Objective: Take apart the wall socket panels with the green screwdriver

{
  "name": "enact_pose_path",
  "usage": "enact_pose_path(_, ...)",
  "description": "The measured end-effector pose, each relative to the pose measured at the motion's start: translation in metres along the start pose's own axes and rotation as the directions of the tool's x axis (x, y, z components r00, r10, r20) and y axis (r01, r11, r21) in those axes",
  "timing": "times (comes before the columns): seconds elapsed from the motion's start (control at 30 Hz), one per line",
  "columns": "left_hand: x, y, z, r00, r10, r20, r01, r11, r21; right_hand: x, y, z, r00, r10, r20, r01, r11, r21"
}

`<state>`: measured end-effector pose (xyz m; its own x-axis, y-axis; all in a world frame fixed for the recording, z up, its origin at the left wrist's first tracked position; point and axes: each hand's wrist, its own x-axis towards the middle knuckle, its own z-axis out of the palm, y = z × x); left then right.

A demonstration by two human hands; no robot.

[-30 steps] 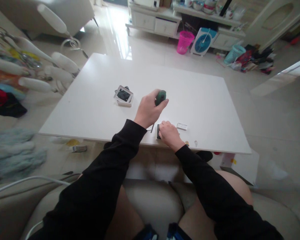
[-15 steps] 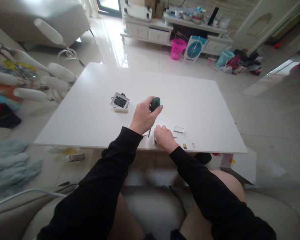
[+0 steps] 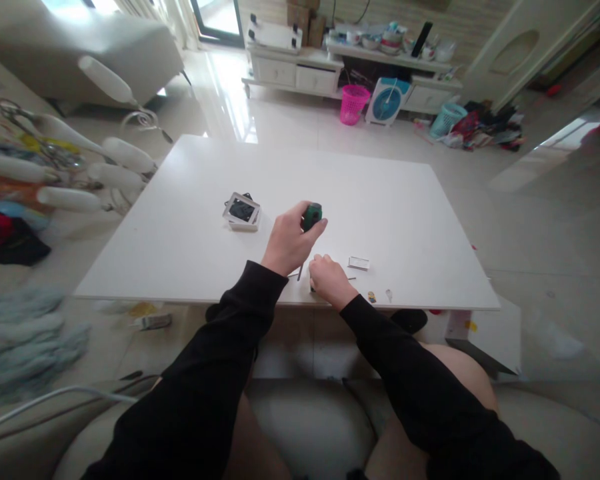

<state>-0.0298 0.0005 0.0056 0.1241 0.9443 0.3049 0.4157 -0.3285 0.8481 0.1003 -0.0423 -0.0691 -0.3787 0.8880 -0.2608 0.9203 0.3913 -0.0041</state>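
Observation:
My left hand (image 3: 289, 241) is closed round the green handle of a screwdriver (image 3: 311, 217), held nearly upright with its thin shaft pointing down at the white table (image 3: 190, 227). Just to its right my right hand (image 3: 329, 280) is curled over a small dark object near the table's front edge; most of that object is hidden under the fingers. A small silver plate (image 3: 359, 263) lies right of my right hand, with tiny loose bits (image 3: 379, 295) by the edge. A little framed dark part (image 3: 242, 212) sits to the left of the screwdriver.
White rods and scissors (image 3: 55, 160) lie on a rack at the left, above a bluish fluffy heap (image 3: 25, 333). At the far side of the room stand a pink basket (image 3: 353, 104), a blue fan (image 3: 386, 101) and a low cabinet (image 3: 300, 73).
The view has tilted up a little, so the table sits lower in the picture. Both hands stay in the same grip and place on the table.

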Motion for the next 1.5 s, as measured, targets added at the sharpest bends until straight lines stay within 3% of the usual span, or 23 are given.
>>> enact_pose_path(0.17, 0.0, 0.002, 0.0, 1.0, 0.002, 0.023, -0.002, 1.0, 0.007, 0.001, 0.001, 0.0, 1.0, 0.006, 0.017, -0.006, 1.0, -0.006)
enact_pose_path(0.47, -0.003, -0.004, 0.004, 0.985, -0.052, 0.163, 0.057, 0.998, -0.026, -0.002, 0.004, -0.004, 1.0, 0.026, 0.01, -0.027, 0.999, 0.035)
enact_pose_path(0.67, -0.002, -0.009, 0.007, 0.983, -0.102, 0.151, 0.121, 0.985, -0.126, -0.025, 0.025, -0.025, 0.991, 0.118, -0.064, -0.112, 0.99, 0.088)
enact_pose_path(0.8, -0.001, -0.008, 0.011, 0.979, -0.096, 0.181, 0.138, 0.962, -0.237, -0.039, 0.041, -0.023, 0.993, 0.104, -0.063, -0.096, 0.987, 0.128)
enact_pose_path(0.93, -0.002, -0.007, 0.017, 0.972, -0.058, 0.226, 0.1, 0.978, -0.181, -0.042, 0.045, -0.021, 0.996, 0.083, -0.03, -0.078, 0.985, 0.155)
enact_pose_path(1.07, -0.003, -0.012, 0.024, 0.941, -0.149, 0.303, 0.245, 0.919, -0.308, -0.042, 0.05, -0.02, 0.997, 0.08, -0.005, -0.078, 0.981, 0.175)
enact_pose_path(1.13, -0.001, -0.016, 0.028, 0.944, -0.21, 0.253, 0.305, 0.847, -0.435, -0.043, 0.054, -0.015, 0.997, 0.067, 0.033, -0.072, 0.978, 0.196)
enact_pose_path(1.3, 0.006, -0.021, 0.035, 0.945, -0.327, 0.017, 0.272, 0.756, -0.596, -0.049, 0.058, 0.0, 0.997, 0.017, 0.075, -0.034, 0.972, 0.232)
enact_pose_path(1.5, 0.003, -0.014, 0.045, 0.951, -0.306, 0.049, 0.28, 0.78, -0.559, -0.055, 0.054, 0.004, 0.99, -0.001, 0.139, -0.026, 0.981, 0.194)
